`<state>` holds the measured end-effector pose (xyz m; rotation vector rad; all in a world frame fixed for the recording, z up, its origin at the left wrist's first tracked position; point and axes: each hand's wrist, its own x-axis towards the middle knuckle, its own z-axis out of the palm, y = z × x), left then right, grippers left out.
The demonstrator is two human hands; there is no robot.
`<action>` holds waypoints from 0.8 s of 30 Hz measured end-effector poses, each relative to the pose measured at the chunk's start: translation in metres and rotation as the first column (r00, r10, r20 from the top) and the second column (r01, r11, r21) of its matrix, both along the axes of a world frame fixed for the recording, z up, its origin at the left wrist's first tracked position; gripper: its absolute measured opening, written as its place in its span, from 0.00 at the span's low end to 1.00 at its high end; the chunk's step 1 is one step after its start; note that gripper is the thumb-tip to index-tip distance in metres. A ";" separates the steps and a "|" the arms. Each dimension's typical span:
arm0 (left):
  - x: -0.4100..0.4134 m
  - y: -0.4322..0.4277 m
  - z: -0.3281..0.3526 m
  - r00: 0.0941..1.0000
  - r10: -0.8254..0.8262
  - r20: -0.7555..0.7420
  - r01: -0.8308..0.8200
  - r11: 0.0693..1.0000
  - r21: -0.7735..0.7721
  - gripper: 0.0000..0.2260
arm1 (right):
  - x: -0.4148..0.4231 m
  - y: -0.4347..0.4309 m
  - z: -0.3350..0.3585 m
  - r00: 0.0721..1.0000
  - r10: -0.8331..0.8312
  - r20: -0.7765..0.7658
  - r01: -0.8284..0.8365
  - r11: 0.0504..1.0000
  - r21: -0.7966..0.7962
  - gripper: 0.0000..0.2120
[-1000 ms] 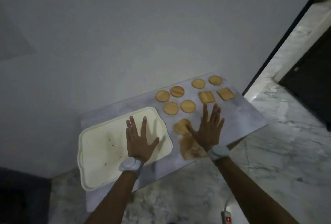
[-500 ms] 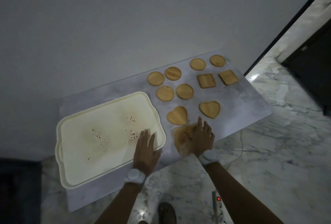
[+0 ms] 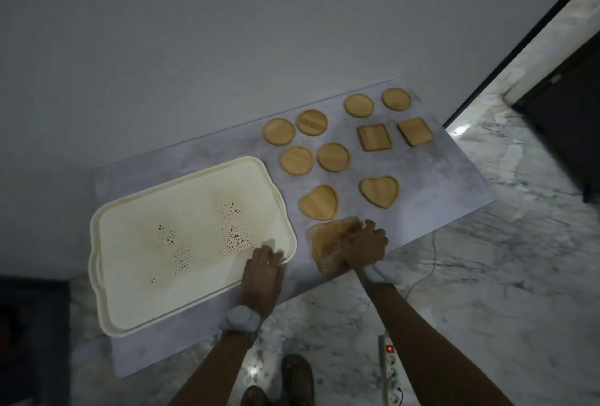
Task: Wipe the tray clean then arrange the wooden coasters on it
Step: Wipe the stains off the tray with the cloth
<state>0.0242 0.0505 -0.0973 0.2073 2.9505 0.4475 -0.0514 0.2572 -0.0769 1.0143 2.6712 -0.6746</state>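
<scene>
A cream tray (image 3: 130, 314) lies on the left of the grey table, its floor spotted with brown stains (image 3: 235, 238). My left hand (image 3: 263, 271) grips the tray's near right corner, fingers curled over the rim. Just right of the tray lies a tan cloth (image 3: 328, 240); my right hand (image 3: 363, 248) grips it with curled fingers. Several wooden coasters lie beyond the cloth: two hearts (image 3: 319, 202) (image 3: 380, 191), two squares (image 3: 374, 137) (image 3: 416, 131) and several rounds (image 3: 297, 160).
The table (image 3: 448, 184) stands against a plain wall. Its right and near edges drop to a marble floor. A white power strip (image 3: 388, 370) with a red light and its cord lie on the floor near my right arm. My feet show below.
Both hands pulled back toward me from flat over the tray and coasters. The left now curls on the tray's corner and the right closes on the cloth. The camera view moved lower.
</scene>
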 end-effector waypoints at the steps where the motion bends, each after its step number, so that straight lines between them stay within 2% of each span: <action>1: -0.002 -0.001 0.001 1.000 0.002 0.011 -0.002 1.000 -0.002 0.16 | -0.005 -0.004 0.002 0.995 -0.103 -0.013 0.102 0.995 -0.015 0.18; 3: -0.006 -0.002 0.001 1.000 0.011 0.026 -0.012 1.000 0.020 0.13 | -0.011 -0.006 0.004 0.979 -0.202 0.014 0.203 0.978 -0.044 0.16; 6: -0.008 -0.003 0.000 0.999 0.026 0.040 -0.028 0.998 0.051 0.11 | -0.013 0.003 0.007 0.990 -0.089 0.111 0.102 0.988 -0.118 0.17; 12: -0.013 -0.002 0.002 0.993 0.036 0.113 -0.044 0.996 0.072 0.14 | -0.015 0.009 0.015 0.977 0.029 0.211 0.017 0.977 -0.214 0.18; 15: -0.015 -0.001 0.005 0.990 0.050 0.128 -0.057 0.997 0.052 0.14 | -0.014 0.007 0.021 0.977 0.046 0.209 0.000 0.977 -0.212 0.18; 17: -0.015 0.000 0.006 0.990 0.067 0.127 -0.073 0.996 0.043 0.13 | -0.015 0.008 0.024 0.988 0.017 0.152 0.022 0.968 -0.250 0.18; 19: -0.016 -0.001 0.004 0.986 0.083 0.145 -0.083 0.997 -0.002 0.12 | -0.019 0.012 0.022 0.994 -0.001 0.112 0.046 0.916 -0.398 0.17; 21: -0.018 -0.002 0.003 0.979 0.107 0.175 -0.101 0.994 -0.041 0.13 | -0.020 0.018 0.024 0.995 -0.018 0.094 0.069 0.813 -0.578 0.15; 22: -0.020 -0.002 0.005 0.975 0.114 0.191 -0.106 0.993 -0.053 0.13 | -0.020 0.020 0.027 0.996 -0.032 0.085 0.079 0.774 -0.629 0.16; 24: -0.025 -0.004 0.009 0.968 0.117 0.224 -0.111 0.993 -0.040 0.13 | -0.022 0.022 0.033 0.997 -0.013 0.082 0.064 0.752 -0.656 0.20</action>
